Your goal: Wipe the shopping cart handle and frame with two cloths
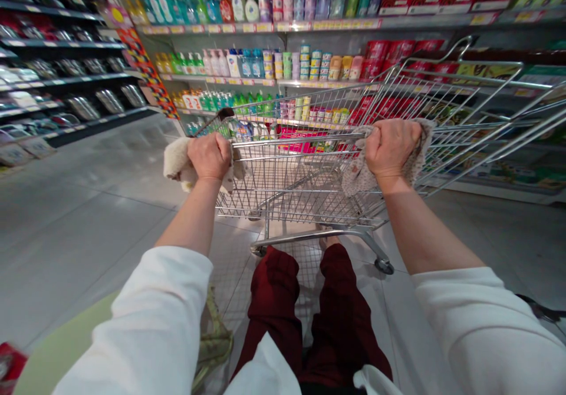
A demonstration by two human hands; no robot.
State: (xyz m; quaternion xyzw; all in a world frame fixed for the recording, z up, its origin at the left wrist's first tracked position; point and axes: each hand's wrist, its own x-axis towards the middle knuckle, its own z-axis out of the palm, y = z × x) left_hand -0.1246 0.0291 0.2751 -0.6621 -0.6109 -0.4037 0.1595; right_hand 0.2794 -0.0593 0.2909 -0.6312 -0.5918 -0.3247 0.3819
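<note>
A metal wire shopping cart (309, 171) stands in front of me in a shop aisle. My left hand (210, 156) is closed round the left end of the cart's handle bar, with a cream cloth (175, 160) bunched under it. My right hand (391, 146) is closed round the right end of the bar over a speckled pinkish cloth (358, 177). The basket looks empty. Below it I see my dark red trousers (309, 312) and white sleeves.
Shelves of bottles, tubs and red boxes (309, 23) run along the far side of the aisle. Dark shelving with metal pans (66, 76) stands at the left. Grey tiled floor (88, 206) stretches to the left. A greenish bag (212, 342) hangs near my left side.
</note>
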